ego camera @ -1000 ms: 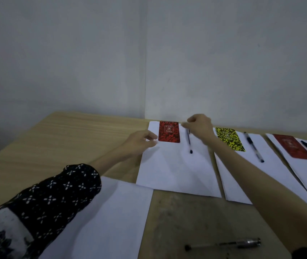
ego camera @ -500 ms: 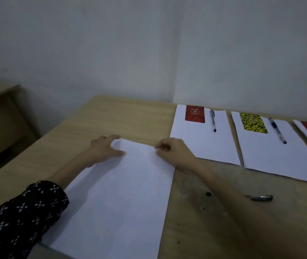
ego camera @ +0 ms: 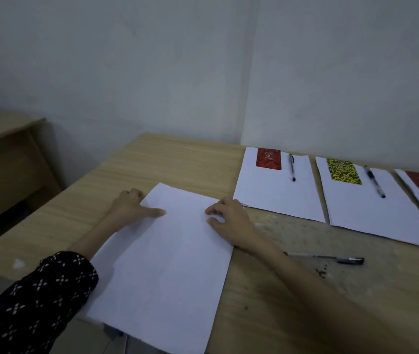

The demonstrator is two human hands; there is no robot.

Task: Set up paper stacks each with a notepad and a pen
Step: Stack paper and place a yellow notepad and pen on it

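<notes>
Since the last frame little has shifted: your left hand (ego camera: 133, 206) and right hand (ego camera: 231, 219) still press flat, grasping nothing, on the bare paper stack (ego camera: 162, 264); the loose pen (ego camera: 331, 258) lies rightward, crosswise, nearest your right.

left hand (ego camera: 133, 209): flat, thumb extended | right hand (ego camera: 231, 221): fingers curled, pressing down
</notes>
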